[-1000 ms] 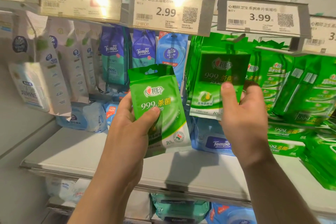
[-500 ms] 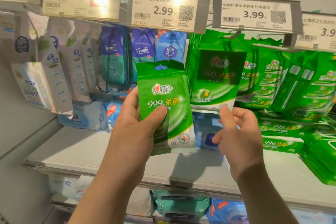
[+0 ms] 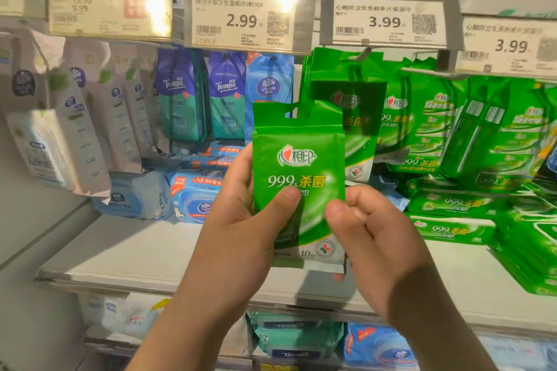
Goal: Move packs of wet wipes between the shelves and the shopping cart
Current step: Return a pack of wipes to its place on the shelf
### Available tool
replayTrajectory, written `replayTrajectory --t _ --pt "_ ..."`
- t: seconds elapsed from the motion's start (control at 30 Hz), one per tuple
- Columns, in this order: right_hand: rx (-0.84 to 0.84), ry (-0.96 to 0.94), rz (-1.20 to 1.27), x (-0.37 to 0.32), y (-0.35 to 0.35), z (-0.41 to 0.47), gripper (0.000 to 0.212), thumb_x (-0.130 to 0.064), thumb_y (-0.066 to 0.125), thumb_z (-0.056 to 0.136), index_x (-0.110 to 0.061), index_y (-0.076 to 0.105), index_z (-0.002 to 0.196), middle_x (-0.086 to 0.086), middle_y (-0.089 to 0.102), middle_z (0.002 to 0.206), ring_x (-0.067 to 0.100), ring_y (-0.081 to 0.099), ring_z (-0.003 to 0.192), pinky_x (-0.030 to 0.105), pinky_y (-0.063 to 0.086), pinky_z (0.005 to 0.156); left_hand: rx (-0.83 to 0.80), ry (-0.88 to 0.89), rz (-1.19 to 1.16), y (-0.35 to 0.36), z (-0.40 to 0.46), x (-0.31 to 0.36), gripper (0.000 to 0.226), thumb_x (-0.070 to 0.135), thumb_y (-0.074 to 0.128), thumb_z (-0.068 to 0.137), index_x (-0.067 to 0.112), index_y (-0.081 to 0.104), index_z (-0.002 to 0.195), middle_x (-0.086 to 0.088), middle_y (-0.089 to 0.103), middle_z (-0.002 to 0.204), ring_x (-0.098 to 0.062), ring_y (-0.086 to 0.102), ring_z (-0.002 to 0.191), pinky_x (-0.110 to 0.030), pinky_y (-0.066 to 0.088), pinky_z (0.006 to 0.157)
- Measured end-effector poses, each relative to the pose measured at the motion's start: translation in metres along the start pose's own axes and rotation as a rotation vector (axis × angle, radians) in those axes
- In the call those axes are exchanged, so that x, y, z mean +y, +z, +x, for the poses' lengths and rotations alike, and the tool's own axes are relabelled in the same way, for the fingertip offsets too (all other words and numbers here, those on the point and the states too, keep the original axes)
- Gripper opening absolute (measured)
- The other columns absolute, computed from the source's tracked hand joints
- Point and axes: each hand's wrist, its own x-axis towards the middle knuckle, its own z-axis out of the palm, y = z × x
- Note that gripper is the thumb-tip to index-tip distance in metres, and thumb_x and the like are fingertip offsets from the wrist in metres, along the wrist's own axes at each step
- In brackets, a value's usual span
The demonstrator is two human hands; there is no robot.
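A green pack of wet wipes (image 3: pixel 301 159) with a hang hole at its top stands upright in front of the shelf. My left hand (image 3: pixel 241 220) grips its left side, thumb across the front. My right hand (image 3: pixel 370 238) pinches the pack's lower right edge, thumb on the front. Behind it more green packs (image 3: pixel 355 93) of the same kind hang from a hook (image 3: pixel 364 53) under the 3.99 price tag. The shopping cart is out of view.
Blue Tempo packs (image 3: pixel 180 99) and white packs (image 3: pixel 84 117) hang to the left. Stacked green packs (image 3: pixel 452 229) and blue packs (image 3: pixel 196 196) lie on the white shelf (image 3: pixel 135 250). Price tags (image 3: pixel 247 21) run along the upper rail. Further packs fill the lower shelf.
My right hand let go of the hanging green pack and came down and left onto the pack in my left hand. That pack moved right and up toward the hook.
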Motion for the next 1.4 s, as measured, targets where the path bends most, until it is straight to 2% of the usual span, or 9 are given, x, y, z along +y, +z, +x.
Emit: replayTrajectory --t 0.1,0.4,0.53,0.77,0.97,1.07,1.2,1.3,1.4 --pt "0.038 0.012 -0.005 -0.003 0.000 -0.003 0.038 -0.059 0.059 0.092 -0.021 0.064 0.089 -0.002 0.056 0.056 0.022 0.044 0.052 0.058 0.052 0.052 -0.045 0.003 0.029 0.002 -0.001 -0.001 0.055 0.004 0.061 0.092 0.023 0.051 0.143 -0.004 0.072 0.128 -0.024 0.070 0.117 -0.033 0.059 0.092" --pt "0.262 -0.142 -0.002 -0.009 -0.015 0.005 0.016 -0.043 0.047 0.092 -0.040 0.060 0.084 -0.013 0.068 0.064 0.008 0.056 0.048 0.042 0.051 0.044 -0.134 0.057 0.194 0.007 0.004 0.003 0.062 0.014 0.061 0.097 0.030 0.042 0.154 0.000 0.070 0.131 -0.022 0.069 0.118 -0.028 0.055 0.096" --pt "0.301 -0.196 0.004 -0.014 -0.022 0.011 0.022 -0.042 0.049 0.092 -0.025 0.059 0.083 -0.004 0.068 0.065 0.025 0.056 0.049 0.031 0.047 0.038 -0.133 0.117 0.272 0.013 0.011 0.008 0.060 0.015 0.062 0.099 0.035 0.045 0.153 0.000 0.071 0.130 -0.030 0.068 0.116 -0.038 0.055 0.103" --pt "0.367 -0.155 -0.019 -0.016 -0.025 0.024 0.035 -0.049 0.050 0.091 -0.015 0.058 0.088 0.013 0.066 0.074 0.038 0.059 0.066 0.054 0.053 0.050 -0.117 0.108 0.325 0.023 0.025 0.014 0.054 0.005 0.057 0.098 0.031 0.051 0.145 0.017 0.076 0.116 -0.002 0.072 0.103 -0.014 0.054 0.088" --pt "0.372 -0.068 0.024 -0.009 -0.025 0.032 0.027 -0.035 0.055 0.101 -0.016 0.059 0.082 0.002 0.064 0.060 0.035 0.054 0.057 0.059 0.051 0.048 -0.038 0.068 0.391 0.017 0.037 -0.001 0.049 0.030 0.068 0.094 0.046 0.060 0.139 -0.017 0.073 0.118 -0.027 0.065 0.096 -0.064 0.048 0.104" --pt "0.349 -0.056 0.021 -0.002 -0.023 0.038 0.022 -0.030 0.055 0.100 -0.016 0.060 0.084 -0.003 0.068 0.063 0.017 0.054 0.047 0.054 0.052 0.051 0.081 0.112 0.463 0.013 0.041 -0.015 0.052 0.047 0.069 0.086 0.055 0.058 0.136 -0.013 0.068 0.122 -0.044 0.069 0.096 -0.063 0.052 0.100" --pt "0.378 -0.119 0.008 0.008 -0.019 0.049 0.024 -0.023 0.058 0.101 -0.019 0.054 0.078 -0.008 0.054 0.050 0.018 0.048 0.042 0.040 0.048 0.046 0.188 0.170 0.691 0.009 0.051 -0.025 0.052 0.050 0.065 0.087 0.056 0.055 0.138 0.005 0.062 0.096 -0.019 0.066 0.088 -0.043 0.055 0.090" --pt "0.397 -0.139 0.015 0.012 -0.017 0.055 0.025 -0.023 0.060 0.100 -0.020 0.050 0.077 -0.005 0.043 0.049 0.037 0.050 0.047 0.037 0.039 0.045 0.211 0.178 0.757 0.010 0.055 -0.029 0.050 0.046 0.064 0.090 0.054 0.056 0.139 0.004 0.057 0.089 -0.016 0.061 0.084 -0.040 0.053 0.087" --pt "0.412 -0.085 0.030 0.020 -0.021 0.052 0.020 -0.028 0.062 0.099 -0.015 0.057 0.084 0.004 0.054 0.054 0.028 0.057 0.045 0.021 0.038 0.042 0.226 0.142 0.719 0.010 0.054 -0.036 0.053 0.051 0.064 0.088 0.055 0.054 0.140 0.000 0.060 0.095 -0.021 0.065 0.081 -0.045 0.056 0.087"
